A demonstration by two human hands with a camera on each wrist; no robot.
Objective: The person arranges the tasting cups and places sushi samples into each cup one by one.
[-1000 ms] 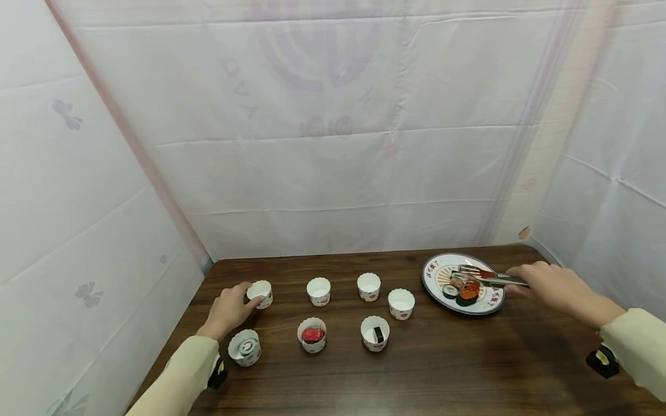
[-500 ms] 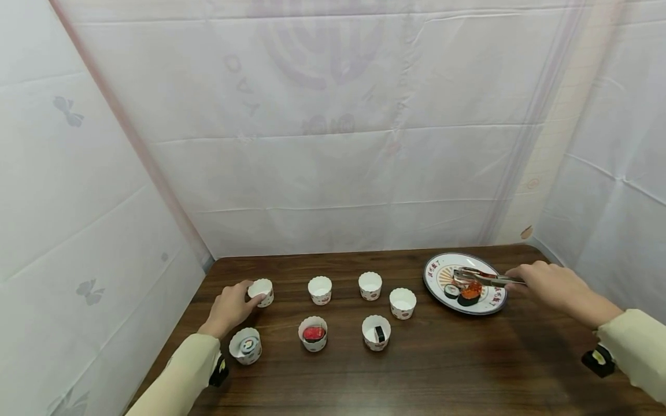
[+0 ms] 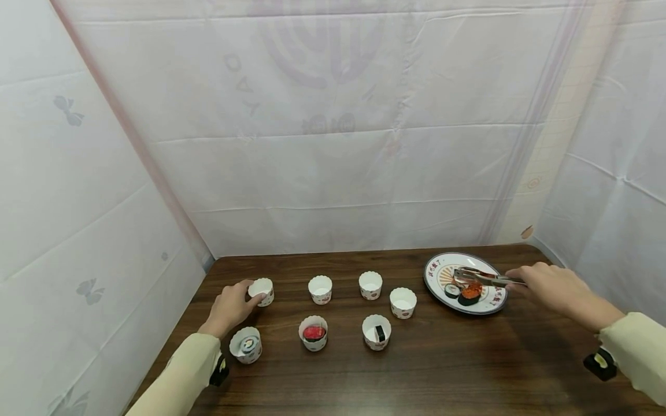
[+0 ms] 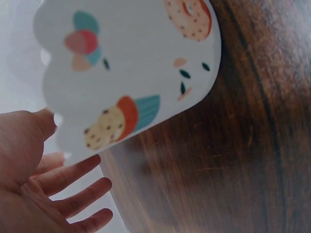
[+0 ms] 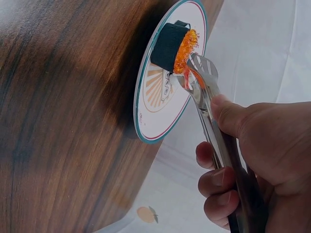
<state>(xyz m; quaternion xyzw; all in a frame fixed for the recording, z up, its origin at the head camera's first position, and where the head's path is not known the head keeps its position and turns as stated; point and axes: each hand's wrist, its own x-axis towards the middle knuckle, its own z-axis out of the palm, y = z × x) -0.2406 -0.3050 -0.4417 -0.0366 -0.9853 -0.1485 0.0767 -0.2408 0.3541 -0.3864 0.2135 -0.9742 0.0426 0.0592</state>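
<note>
My left hand (image 3: pixel 229 309) pinches the rim of the back-left paper cup (image 3: pixel 262 290) between thumb and forefinger. Its other fingers (image 4: pixel 73 194) lie straight. A printed paper cup (image 4: pixel 126 73) fills the left wrist view. My right hand (image 3: pixel 551 289) grips metal tongs (image 3: pixel 484 278) over the round plate (image 3: pixel 434 267) at the right. The tongs' tips (image 5: pixel 201 68) lie against an orange roe sushi wrapped in black (image 5: pixel 175 46). A small roll (image 3: pixel 451 290) sits beside the roe sushi (image 3: pixel 470 294).
Several more paper cups stand in two rows on the dark wooden table (image 3: pixel 442 370). Those in the front row hold a roll (image 3: pixel 246 345), a red piece (image 3: pixel 313 333) and a black-and-white piece (image 3: pixel 376 332). White sheets wall in the table.
The tongs' arms have come closer together at the roe sushi. My left hand has stayed at its cup.
</note>
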